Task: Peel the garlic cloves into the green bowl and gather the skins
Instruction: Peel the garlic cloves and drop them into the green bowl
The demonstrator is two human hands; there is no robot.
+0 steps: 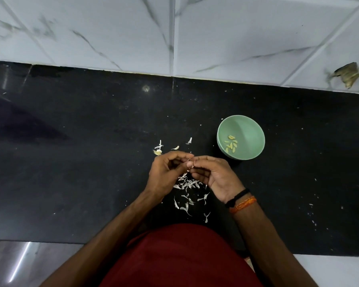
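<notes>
Both hands, left hand [166,172] and right hand [214,175], pinch one small garlic clove [190,162] between their fingertips, with the green bowl [255,129] just beyond the right hand, the nearer one.

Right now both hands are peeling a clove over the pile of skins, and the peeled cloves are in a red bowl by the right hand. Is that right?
Not quite: the bowl is green, not red, as the head view shows. The rest holds: left hand and right hand pinch a clove over the skins, and the peeled cloves lie in that bowl.
</notes>
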